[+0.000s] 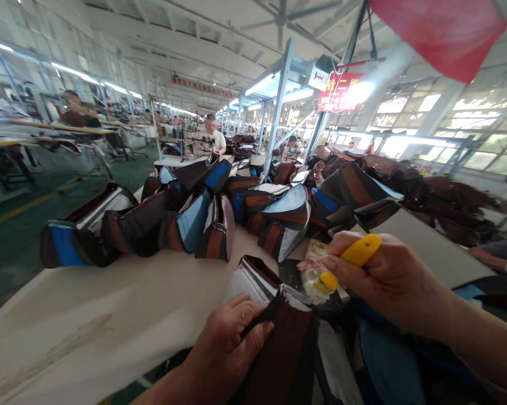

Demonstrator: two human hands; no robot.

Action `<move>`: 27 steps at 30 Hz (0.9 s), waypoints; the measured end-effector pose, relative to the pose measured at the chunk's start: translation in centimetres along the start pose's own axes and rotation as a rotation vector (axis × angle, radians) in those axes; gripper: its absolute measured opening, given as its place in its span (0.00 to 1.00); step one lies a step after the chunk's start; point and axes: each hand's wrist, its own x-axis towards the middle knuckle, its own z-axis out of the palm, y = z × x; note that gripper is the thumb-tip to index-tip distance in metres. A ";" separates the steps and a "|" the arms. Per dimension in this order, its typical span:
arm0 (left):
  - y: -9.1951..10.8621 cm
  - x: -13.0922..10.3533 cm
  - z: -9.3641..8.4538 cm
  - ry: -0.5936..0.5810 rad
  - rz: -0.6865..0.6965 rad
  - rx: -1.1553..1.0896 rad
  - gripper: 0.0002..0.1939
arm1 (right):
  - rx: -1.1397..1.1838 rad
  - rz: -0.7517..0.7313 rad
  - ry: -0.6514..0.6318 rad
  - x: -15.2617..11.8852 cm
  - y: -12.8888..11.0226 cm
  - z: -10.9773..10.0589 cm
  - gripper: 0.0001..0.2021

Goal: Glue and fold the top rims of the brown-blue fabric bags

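yellow-handled brush (360, 251) in right hand (390, 275)

The brush handle (360, 251) is plain yellow, and the bag piece (281, 349) has a brown stripe between dark grey sides.

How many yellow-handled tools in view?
1: the yellow-handled tool, in the right hand, just right of the brown-panelled piece that the left hand holds. More could be hidden in the heap behind.
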 end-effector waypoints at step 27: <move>1.8 -1.0 4.7 0.077 0.547 0.811 0.09 | -0.029 -0.015 -0.257 0.5 -0.6 0.8 0.11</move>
